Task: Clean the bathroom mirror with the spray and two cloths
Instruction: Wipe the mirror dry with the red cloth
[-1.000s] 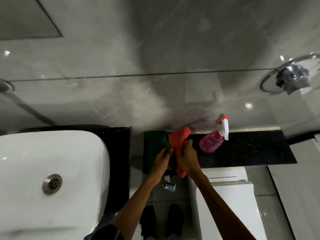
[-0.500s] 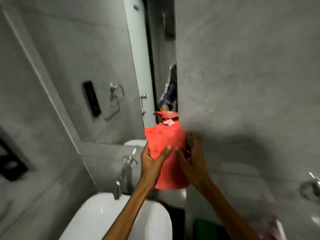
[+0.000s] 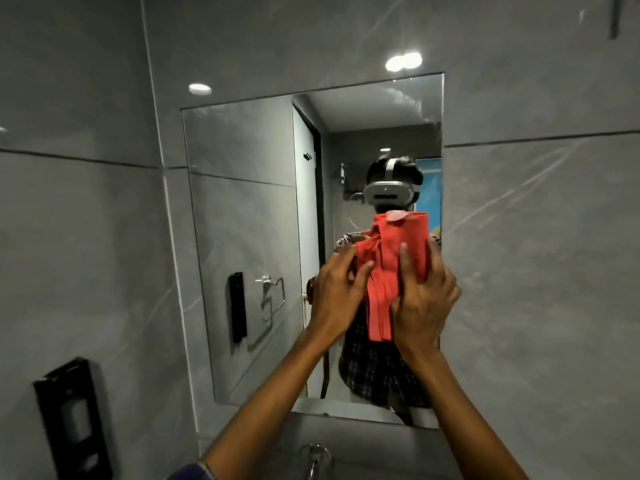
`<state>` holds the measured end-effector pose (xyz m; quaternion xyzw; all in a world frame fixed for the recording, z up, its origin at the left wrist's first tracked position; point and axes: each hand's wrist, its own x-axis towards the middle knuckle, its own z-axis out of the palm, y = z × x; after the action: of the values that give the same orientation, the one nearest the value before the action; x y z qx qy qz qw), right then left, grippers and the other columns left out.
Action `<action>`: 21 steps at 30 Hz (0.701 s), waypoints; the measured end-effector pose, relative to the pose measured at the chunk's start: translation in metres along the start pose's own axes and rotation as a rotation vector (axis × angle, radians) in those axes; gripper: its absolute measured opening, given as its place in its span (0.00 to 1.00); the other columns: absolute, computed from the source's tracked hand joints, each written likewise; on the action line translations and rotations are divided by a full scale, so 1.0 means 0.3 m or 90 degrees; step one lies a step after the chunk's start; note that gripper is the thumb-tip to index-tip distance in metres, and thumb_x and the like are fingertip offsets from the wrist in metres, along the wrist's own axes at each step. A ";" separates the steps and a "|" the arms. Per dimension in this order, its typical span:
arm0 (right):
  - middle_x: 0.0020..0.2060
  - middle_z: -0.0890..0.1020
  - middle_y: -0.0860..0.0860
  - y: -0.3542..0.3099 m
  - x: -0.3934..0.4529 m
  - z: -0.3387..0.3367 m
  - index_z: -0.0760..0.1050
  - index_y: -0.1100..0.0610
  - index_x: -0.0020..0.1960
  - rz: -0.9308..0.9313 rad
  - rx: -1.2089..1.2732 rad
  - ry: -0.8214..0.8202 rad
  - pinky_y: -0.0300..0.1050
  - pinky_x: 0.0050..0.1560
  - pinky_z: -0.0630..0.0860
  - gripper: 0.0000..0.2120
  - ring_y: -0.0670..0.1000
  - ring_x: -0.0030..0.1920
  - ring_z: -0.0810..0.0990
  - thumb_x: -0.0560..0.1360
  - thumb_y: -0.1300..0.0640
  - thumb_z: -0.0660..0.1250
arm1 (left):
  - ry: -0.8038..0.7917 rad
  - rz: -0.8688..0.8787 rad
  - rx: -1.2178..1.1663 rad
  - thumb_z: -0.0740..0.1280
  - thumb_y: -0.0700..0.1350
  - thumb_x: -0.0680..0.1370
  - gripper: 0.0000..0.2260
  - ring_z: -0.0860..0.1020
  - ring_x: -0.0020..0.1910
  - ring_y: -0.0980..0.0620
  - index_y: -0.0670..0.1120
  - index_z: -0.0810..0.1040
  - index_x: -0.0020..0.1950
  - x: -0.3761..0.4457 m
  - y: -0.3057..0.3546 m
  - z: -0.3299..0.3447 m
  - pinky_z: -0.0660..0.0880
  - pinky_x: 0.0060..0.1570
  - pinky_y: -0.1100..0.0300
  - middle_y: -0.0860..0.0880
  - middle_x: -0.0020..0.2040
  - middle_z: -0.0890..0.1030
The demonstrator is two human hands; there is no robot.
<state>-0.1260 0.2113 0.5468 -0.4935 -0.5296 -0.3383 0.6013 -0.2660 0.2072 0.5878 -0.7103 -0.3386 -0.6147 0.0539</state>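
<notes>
The rectangular mirror (image 3: 249,202) hangs on the grey tiled wall straight ahead, with a person's reflection in it. Both my hands hold a bunched red cloth (image 3: 384,271) up in front of the mirror's right half. My left hand (image 3: 337,292) grips the cloth's left side with its fingers curled into the folds. My right hand (image 3: 424,299) clasps its right side, thumb across the front. Whether the cloth touches the glass I cannot tell. The spray bottle and the second cloth are out of view.
A black wall dispenser (image 3: 72,420) is fixed at the lower left. The chrome tap (image 3: 317,457) pokes up at the bottom edge under the mirror. Grey tiled wall surrounds the mirror on both sides.
My view has swung up from the counter to the mirror. Both hands lifted the red cloth off the counter, away from the green cloth and spray bottle, up in front of the glass.
</notes>
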 end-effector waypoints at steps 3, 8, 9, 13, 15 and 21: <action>0.83 0.57 0.62 0.032 -0.002 0.045 0.63 0.61 0.81 -0.132 -0.072 -0.015 0.63 0.77 0.63 0.33 0.66 0.80 0.61 0.80 0.56 0.71 | 0.057 0.126 0.150 0.60 0.49 0.86 0.14 0.78 0.52 0.54 0.49 0.79 0.67 -0.008 -0.118 -0.093 0.77 0.53 0.52 0.49 0.56 0.85; 0.84 0.44 0.63 0.036 0.029 0.075 0.49 0.64 0.85 -0.124 -0.110 -0.082 0.62 0.85 0.43 0.36 0.65 0.85 0.47 0.85 0.47 0.57 | 0.118 0.108 0.351 0.52 0.48 0.85 0.26 0.62 0.79 0.45 0.43 0.57 0.83 -0.092 -0.470 -0.337 0.61 0.75 0.43 0.39 0.80 0.65; 0.84 0.43 0.63 0.022 0.035 0.067 0.45 0.63 0.85 -0.075 -0.110 -0.095 0.61 0.85 0.42 0.37 0.64 0.85 0.45 0.85 0.44 0.51 | 0.112 0.074 0.367 0.53 0.48 0.84 0.29 0.55 0.83 0.47 0.44 0.51 0.84 -0.111 -0.511 -0.379 0.57 0.79 0.41 0.39 0.82 0.60; 0.84 0.38 0.60 -0.095 0.034 0.107 0.40 0.59 0.85 0.088 -0.098 -0.035 0.58 0.85 0.41 0.39 0.60 0.85 0.37 0.84 0.37 0.48 | 0.105 -0.046 0.334 0.51 0.49 0.83 0.32 0.46 0.85 0.43 0.36 0.48 0.83 -0.132 -0.608 -0.461 0.50 0.81 0.34 0.36 0.85 0.50; 0.83 0.36 0.58 -0.196 0.011 0.214 0.38 0.57 0.85 0.139 -0.094 0.002 0.57 0.85 0.40 0.39 0.59 0.84 0.37 0.85 0.37 0.49 | 0.096 -0.055 0.315 0.49 0.50 0.83 0.32 0.48 0.85 0.38 0.33 0.49 0.82 -0.128 -0.672 -0.453 0.49 0.81 0.33 0.34 0.85 0.49; 0.84 0.41 0.64 -0.635 -0.119 0.430 0.41 0.61 0.85 -0.154 0.007 -0.139 0.62 0.84 0.41 0.40 0.63 0.85 0.45 0.85 0.39 0.53 | 0.076 -0.040 0.326 0.50 0.52 0.83 0.33 0.49 0.84 0.36 0.33 0.49 0.82 -0.127 -0.714 -0.451 0.47 0.82 0.35 0.34 0.84 0.50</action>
<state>-0.3497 0.2758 0.5509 -0.4566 -0.6491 -0.3496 0.4980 -0.4971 0.2885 0.5127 -0.6253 -0.5010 -0.5511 0.2330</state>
